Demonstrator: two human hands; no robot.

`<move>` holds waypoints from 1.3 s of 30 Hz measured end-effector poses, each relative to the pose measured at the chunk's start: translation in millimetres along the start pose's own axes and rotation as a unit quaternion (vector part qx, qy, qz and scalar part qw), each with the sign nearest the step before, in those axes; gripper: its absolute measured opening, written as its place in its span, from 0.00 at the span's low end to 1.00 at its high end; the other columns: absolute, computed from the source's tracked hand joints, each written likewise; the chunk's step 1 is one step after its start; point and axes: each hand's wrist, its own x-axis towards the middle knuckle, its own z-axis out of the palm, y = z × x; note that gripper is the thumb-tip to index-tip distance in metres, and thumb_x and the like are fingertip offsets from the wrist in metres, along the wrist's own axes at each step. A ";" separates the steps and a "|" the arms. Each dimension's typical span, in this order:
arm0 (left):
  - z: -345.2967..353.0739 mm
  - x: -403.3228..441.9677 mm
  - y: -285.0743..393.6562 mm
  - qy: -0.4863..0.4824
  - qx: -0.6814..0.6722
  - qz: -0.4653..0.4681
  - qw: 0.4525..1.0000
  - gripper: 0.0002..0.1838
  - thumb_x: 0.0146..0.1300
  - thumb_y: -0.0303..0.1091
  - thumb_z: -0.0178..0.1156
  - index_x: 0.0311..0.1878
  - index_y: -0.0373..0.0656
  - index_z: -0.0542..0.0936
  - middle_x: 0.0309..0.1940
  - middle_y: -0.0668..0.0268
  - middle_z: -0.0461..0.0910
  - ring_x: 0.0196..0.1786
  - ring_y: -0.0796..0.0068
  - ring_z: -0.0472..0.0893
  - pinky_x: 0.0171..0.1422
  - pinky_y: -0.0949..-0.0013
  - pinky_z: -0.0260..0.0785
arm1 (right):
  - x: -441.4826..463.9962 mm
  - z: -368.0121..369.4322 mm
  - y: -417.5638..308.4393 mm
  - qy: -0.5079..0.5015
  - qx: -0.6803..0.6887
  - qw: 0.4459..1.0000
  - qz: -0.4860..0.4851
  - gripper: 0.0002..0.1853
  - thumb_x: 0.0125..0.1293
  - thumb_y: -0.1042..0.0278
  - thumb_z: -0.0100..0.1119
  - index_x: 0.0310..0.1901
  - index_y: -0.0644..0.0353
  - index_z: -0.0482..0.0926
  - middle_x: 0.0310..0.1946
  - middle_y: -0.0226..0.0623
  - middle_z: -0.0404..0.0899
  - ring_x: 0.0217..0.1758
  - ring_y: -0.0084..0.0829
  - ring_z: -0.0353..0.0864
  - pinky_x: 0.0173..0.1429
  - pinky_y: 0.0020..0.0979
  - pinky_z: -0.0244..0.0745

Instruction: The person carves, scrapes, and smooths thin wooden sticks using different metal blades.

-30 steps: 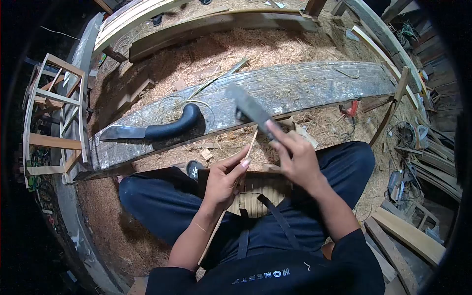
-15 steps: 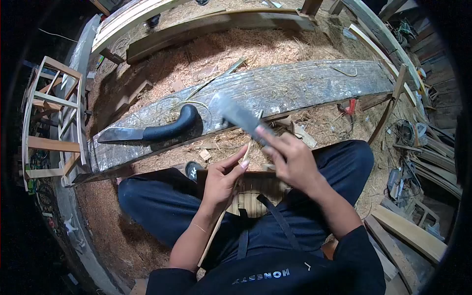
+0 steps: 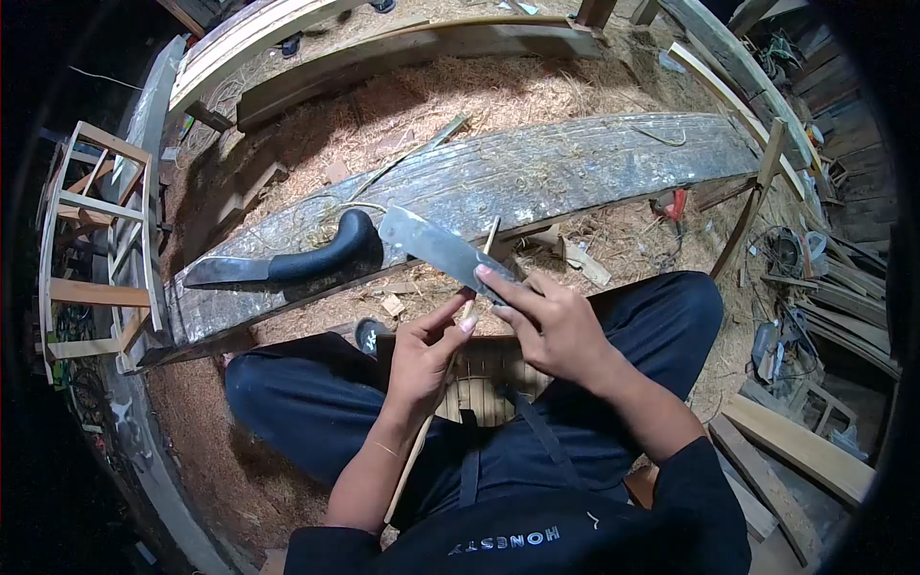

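Observation:
My left hand (image 3: 422, 362) pinches a thin light wooden strip (image 3: 413, 462) that runs from beside my forearm up past the fingertips. In my right hand (image 3: 556, 324) is a wide grey blade (image 3: 426, 247), its flat side showing and its tip toward the upper left. The blade crosses the strip just beyond my left fingertips, and the strip's end shows above it. A knife with a curved black handle (image 3: 329, 251) lies on the worn plank (image 3: 613, 153) in front of me, left of the blade.
Wood shavings (image 3: 431, 91) cover the ground around the plank. A slatted wooden frame (image 3: 96, 206) stands at the far left. Boards (image 3: 800, 446) lie at the lower right, and a red-handled tool (image 3: 679, 204) sits beyond my right knee. A slatted piece (image 3: 479, 383) rests between my legs.
The blade has moved left and down along the strip, closer to my left fingers. More of the strip's end now shows above it. My left hand has shifted slightly left and down.

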 end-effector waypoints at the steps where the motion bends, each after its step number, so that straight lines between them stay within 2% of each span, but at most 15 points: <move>1: -1.8 -1.2 -0.1 0.006 0.013 -0.005 1.000 0.25 0.66 0.26 0.66 0.66 0.38 0.77 0.32 0.79 0.76 0.31 0.92 0.68 0.35 0.82 0.60 | 1.2 0.9 5.7 0.007 0.021 1.000 0.016 0.27 0.68 0.62 0.61 0.69 0.35 0.73 0.27 0.42 0.73 0.26 0.43 0.79 0.31 0.43 0.76; 4: 3.6 -3.0 4.6 0.015 -0.009 -0.026 1.000 0.25 0.65 0.26 0.67 0.66 0.39 0.77 0.26 0.82 0.68 0.27 0.92 0.63 0.31 0.81 0.52 | 8.2 -5.2 9.9 0.024 0.017 0.998 0.059 0.27 0.69 0.63 0.60 0.69 0.37 0.73 0.28 0.44 0.73 0.26 0.46 0.78 0.32 0.44 0.76; 6: 3.3 0.7 2.6 0.002 -0.026 -0.023 0.999 0.25 0.65 0.26 0.67 0.66 0.40 0.77 0.27 0.82 0.69 0.28 0.92 0.63 0.31 0.82 0.53 | 1.7 -4.0 0.5 -0.006 0.014 1.000 0.010 0.27 0.69 0.64 0.60 0.69 0.38 0.72 0.27 0.44 0.73 0.26 0.46 0.78 0.33 0.44 0.76; 10: 0.8 -2.0 3.1 0.010 -0.003 -0.018 1.000 0.25 0.65 0.26 0.66 0.66 0.40 0.77 0.28 0.82 0.69 0.28 0.92 0.63 0.31 0.81 0.53 | 12.2 -2.8 12.2 0.047 0.023 0.997 0.056 0.27 0.68 0.63 0.60 0.69 0.36 0.73 0.30 0.44 0.74 0.27 0.46 0.79 0.33 0.44 0.78; 12: 2.9 -0.7 5.5 -0.001 -0.012 -0.025 1.000 0.25 0.65 0.26 0.66 0.66 0.39 0.76 0.28 0.82 0.69 0.28 0.92 0.64 0.32 0.81 0.54 | 5.3 -3.4 1.4 -0.010 -0.006 0.999 0.030 0.27 0.69 0.63 0.60 0.69 0.35 0.72 0.28 0.42 0.74 0.26 0.43 0.80 0.32 0.43 0.78; 15: 3.2 -1.8 4.0 0.019 0.006 -0.013 1.000 0.25 0.65 0.26 0.66 0.67 0.40 0.76 0.27 0.81 0.69 0.29 0.92 0.64 0.32 0.81 0.54 | 9.2 -4.2 8.2 0.014 0.004 0.999 0.051 0.26 0.69 0.63 0.60 0.69 0.35 0.73 0.29 0.43 0.74 0.27 0.43 0.80 0.33 0.43 0.78; 18: 1.6 -0.6 3.3 -0.015 0.009 -0.014 1.000 0.26 0.68 0.28 0.63 0.69 0.39 0.73 0.25 0.78 0.70 0.23 0.89 0.64 0.25 0.79 0.56 | 10.7 -5.4 8.2 0.030 0.003 0.997 0.077 0.26 0.69 0.63 0.60 0.68 0.36 0.73 0.29 0.42 0.73 0.28 0.44 0.80 0.34 0.43 0.77; 20: 3.9 -0.3 -0.9 0.019 -0.003 -0.012 1.000 0.26 0.68 0.27 0.63 0.68 0.38 0.73 0.24 0.78 0.69 0.21 0.89 0.64 0.24 0.79 0.55 | 2.8 0.1 1.3 0.000 0.011 1.000 0.016 0.25 0.70 0.63 0.59 0.69 0.37 0.73 0.27 0.43 0.73 0.27 0.44 0.80 0.33 0.43 0.77; 24: 2.1 -2.2 4.7 -0.002 0.015 -0.015 1.000 0.26 0.68 0.27 0.63 0.68 0.37 0.73 0.24 0.78 0.69 0.21 0.90 0.64 0.24 0.79 0.54 | 9.9 -4.5 10.5 0.003 -0.015 0.998 0.053 0.27 0.69 0.63 0.60 0.69 0.33 0.72 0.28 0.41 0.73 0.25 0.40 0.79 0.30 0.42 0.78; 26: 3.6 -1.8 2.9 0.010 -0.012 -0.019 1.000 0.26 0.65 0.25 0.66 0.67 0.39 0.76 0.24 0.82 0.68 0.26 0.92 0.63 0.29 0.82 0.53 | 2.1 -0.1 1.0 0.000 -0.020 1.000 -0.007 0.27 0.69 0.63 0.60 0.70 0.34 0.72 0.27 0.40 0.73 0.25 0.38 0.80 0.30 0.42 0.78; 28: 2.2 -0.7 3.0 0.008 -0.005 -0.014 1.000 0.26 0.65 0.25 0.66 0.67 0.38 0.75 0.24 0.81 0.67 0.25 0.92 0.63 0.29 0.81 0.53 | 7.8 -3.6 8.2 0.001 0.022 0.997 0.070 0.26 0.69 0.62 0.60 0.69 0.36 0.73 0.28 0.42 0.72 0.26 0.45 0.79 0.32 0.44 0.77; 30: -1.1 -2.7 1.4 0.004 0.005 -0.011 1.000 0.26 0.65 0.24 0.66 0.67 0.37 0.75 0.24 0.81 0.67 0.24 0.92 0.62 0.28 0.81 0.53 | 12.3 -6.9 8.9 0.031 -0.002 0.997 0.067 0.26 0.68 0.62 0.61 0.69 0.36 0.73 0.28 0.44 0.72 0.27 0.48 0.79 0.33 0.44 0.77; 34: 0.7 -1.7 1.8 0.004 0.011 -0.019 1.000 0.26 0.68 0.28 0.63 0.68 0.38 0.73 0.25 0.79 0.70 0.23 0.91 0.65 0.25 0.80 0.55 | 6.5 -2.1 8.3 -0.008 0.028 0.999 0.016 0.26 0.69 0.62 0.60 0.69 0.38 0.73 0.28 0.45 0.73 0.28 0.48 0.79 0.34 0.45 0.77; 36: 2.0 -1.6 6.2 -0.001 0.021 -0.014 1.000 0.26 0.68 0.28 0.62 0.68 0.38 0.73 0.25 0.78 0.71 0.23 0.90 0.66 0.26 0.80 0.57 | 13.6 -2.0 17.9 0.051 0.021 0.997 0.052 0.26 0.69 0.61 0.59 0.69 0.37 0.73 0.29 0.43 0.73 0.27 0.45 0.79 0.34 0.44 0.77; 39: 5.5 1.2 0.8 0.040 0.002 -0.017 0.999 0.23 0.68 0.27 0.63 0.66 0.39 0.76 0.24 0.79 0.70 0.22 0.91 0.64 0.24 0.81 0.53 | 5.6 -1.0 7.4 -0.005 0.014 1.000 0.027 0.26 0.70 0.63 0.58 0.69 0.37 0.73 0.27 0.40 0.73 0.26 0.40 0.78 0.33 0.42 0.78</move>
